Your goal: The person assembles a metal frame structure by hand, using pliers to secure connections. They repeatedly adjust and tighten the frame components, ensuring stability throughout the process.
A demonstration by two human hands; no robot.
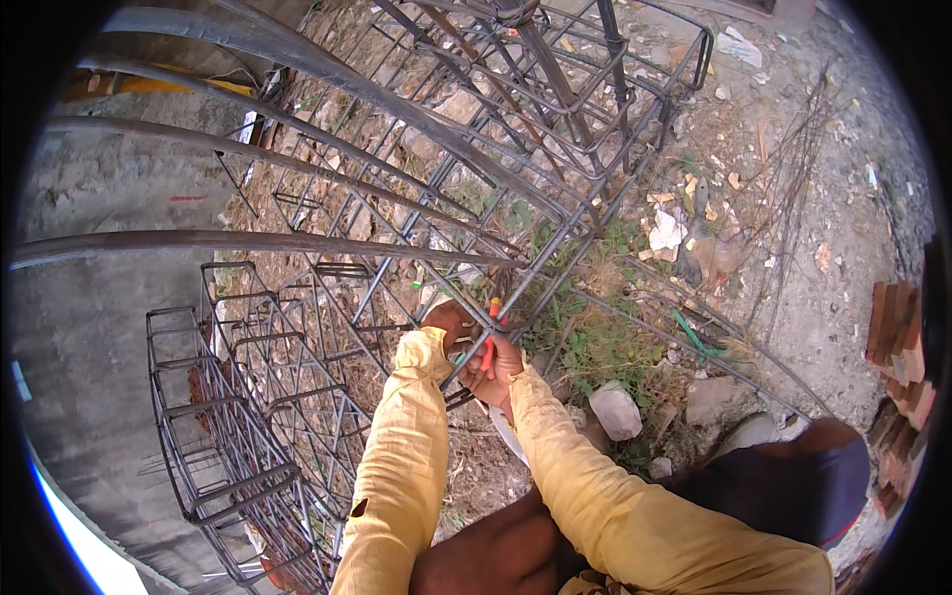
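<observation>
My right hand [500, 373] is closed round the red-and-orange handles of what look like pliers [488, 355], at a corner of a steel rebar cage [555, 260]. Close by on the left, my left hand [450, 321] is curled against the same corner, its fingers partly hidden behind the bars. Whatever it pinches is too small to make out. Several long bars [297, 241] run from the upper left into the cage just beyond my hands. Both forearms wear yellow sleeves.
Stacked rebar stirrup cages [228, 407] lie at left beside a grey concrete wall [109, 198]. A pale rock [616, 411] and grass [595, 347] are right of my hands. Thin loose wire [793, 188] lies on the rubble-strewn ground. Bricks [897, 337] are piled at far right.
</observation>
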